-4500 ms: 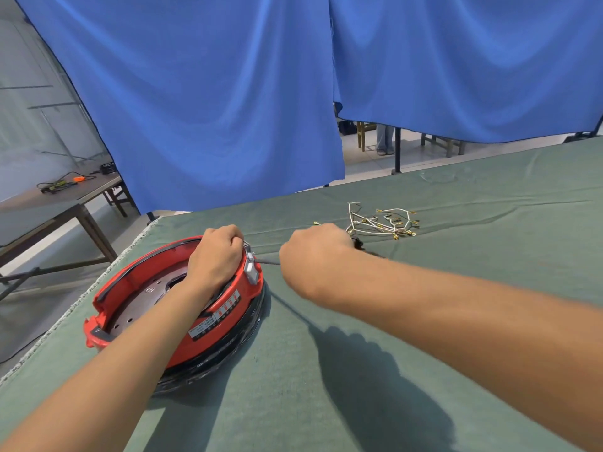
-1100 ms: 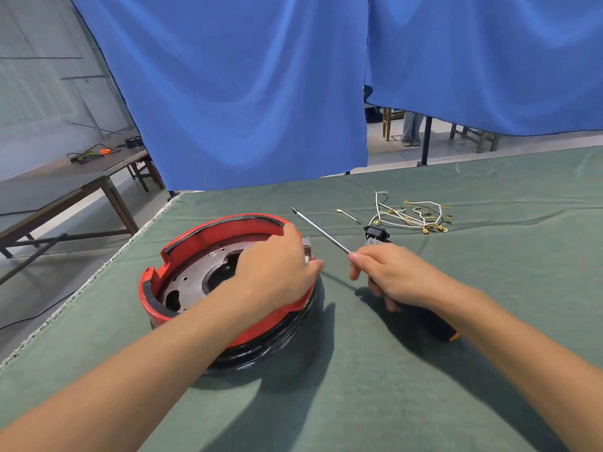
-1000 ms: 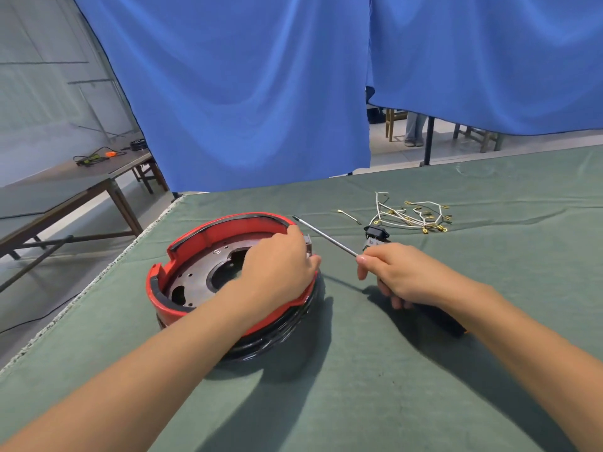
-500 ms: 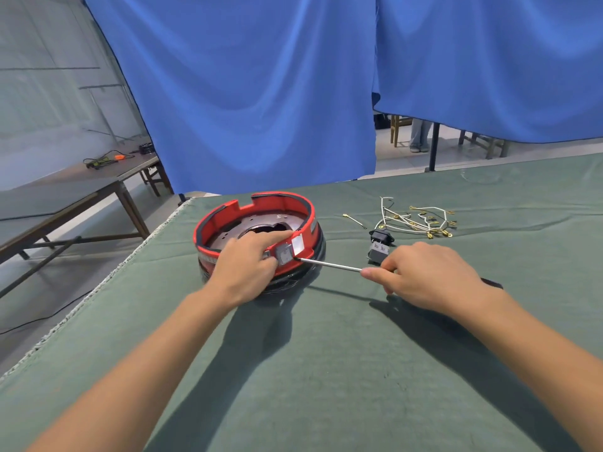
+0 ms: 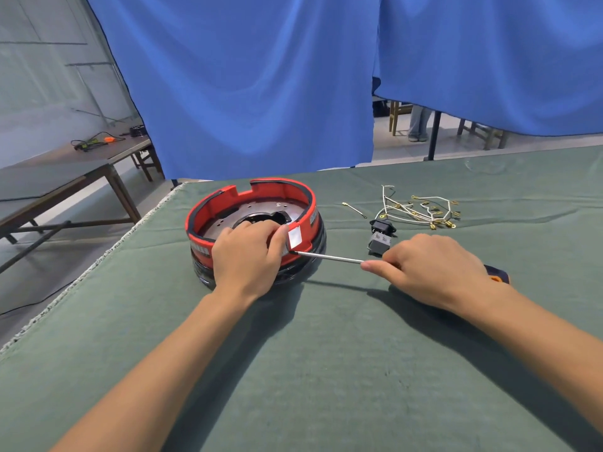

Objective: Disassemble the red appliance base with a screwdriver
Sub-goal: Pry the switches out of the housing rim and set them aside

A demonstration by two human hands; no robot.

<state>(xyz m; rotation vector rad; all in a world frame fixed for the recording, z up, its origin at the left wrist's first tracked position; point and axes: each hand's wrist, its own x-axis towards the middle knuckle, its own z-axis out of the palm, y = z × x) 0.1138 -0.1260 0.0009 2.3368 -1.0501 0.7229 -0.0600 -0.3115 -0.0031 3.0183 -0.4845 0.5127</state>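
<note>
Fingers: left hand (image 5: 248, 256) grips base (image 5: 303, 203), right hand (image 5: 430, 265) screwdriver (image 5: 329, 258); green cloth (image 5: 326, 370).

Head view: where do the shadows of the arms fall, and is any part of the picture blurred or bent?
Head view: both arms cast dark, fairly sharp shadows on the green cloth below and to their right. The left hand, right hand and screwdriver look sharp. The wide lens bends the blue curtain edge at the left.
</note>
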